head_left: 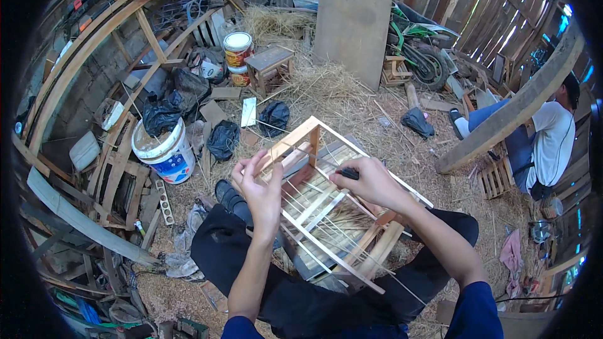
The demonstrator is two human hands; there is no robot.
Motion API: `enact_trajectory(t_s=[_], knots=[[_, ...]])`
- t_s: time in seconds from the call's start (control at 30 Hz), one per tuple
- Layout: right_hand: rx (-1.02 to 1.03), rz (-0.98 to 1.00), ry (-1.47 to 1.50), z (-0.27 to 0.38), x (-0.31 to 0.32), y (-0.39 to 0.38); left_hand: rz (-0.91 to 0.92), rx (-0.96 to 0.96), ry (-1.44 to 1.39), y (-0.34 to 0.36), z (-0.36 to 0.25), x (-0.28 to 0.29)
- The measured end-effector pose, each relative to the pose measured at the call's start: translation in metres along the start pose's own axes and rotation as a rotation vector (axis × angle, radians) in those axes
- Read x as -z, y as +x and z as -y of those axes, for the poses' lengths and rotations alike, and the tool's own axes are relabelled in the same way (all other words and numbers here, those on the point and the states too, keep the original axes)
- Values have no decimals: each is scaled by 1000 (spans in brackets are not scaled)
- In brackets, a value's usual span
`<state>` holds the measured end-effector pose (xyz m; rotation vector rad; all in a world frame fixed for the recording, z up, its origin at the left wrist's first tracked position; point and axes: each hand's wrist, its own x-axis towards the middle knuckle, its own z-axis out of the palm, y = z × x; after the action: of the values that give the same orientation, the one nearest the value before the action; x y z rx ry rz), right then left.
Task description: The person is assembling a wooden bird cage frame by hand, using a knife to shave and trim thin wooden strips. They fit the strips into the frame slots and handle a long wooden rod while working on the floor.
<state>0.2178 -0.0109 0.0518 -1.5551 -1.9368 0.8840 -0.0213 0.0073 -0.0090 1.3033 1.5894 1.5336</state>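
A small wooden frame (312, 235) of pale slats and corner posts sits tilted between my knees. Thin split strips cross it, with some ends sticking out past the near right side. My left hand (259, 188) is raised at the frame's left rail, fingers apart and the thumb up; nothing shows in its grasp. Above the middle of the frame, my right hand (369, 182) is closed on a small black object (349, 173), perhaps a handle, whose far end I cannot make out. Beneath the frame lies a dark board (303, 257), partly hidden by the slats.
At the left stands a white bucket (164, 160) with black plastic on top. A small stool (269, 61) and stacked paint cans (239, 50) are farther back. A slanted wooden post (512, 113) rises at the right, before a seated person (549, 141). Straw and shavings cover the floor.
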Motion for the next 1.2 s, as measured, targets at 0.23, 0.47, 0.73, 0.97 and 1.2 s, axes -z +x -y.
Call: enact_trajectory(t_s=[0.23,0.47,0.73,0.97,1.2], knots=[[-67,15,-37,8,9,-36,104,-120,126,-43,-8,24],[-121,-18,-149,-2,17,-45,179,-78,33,-53,4,15],[-169,77,-272,-14,24,-50,367,-80,23,-45,10,14],[318,-42,-594,-6,34,-42,552,33,-219,-19,9,29],[337,7,-538,-14,16,-28,583,-190,49,-16,-8,28]])
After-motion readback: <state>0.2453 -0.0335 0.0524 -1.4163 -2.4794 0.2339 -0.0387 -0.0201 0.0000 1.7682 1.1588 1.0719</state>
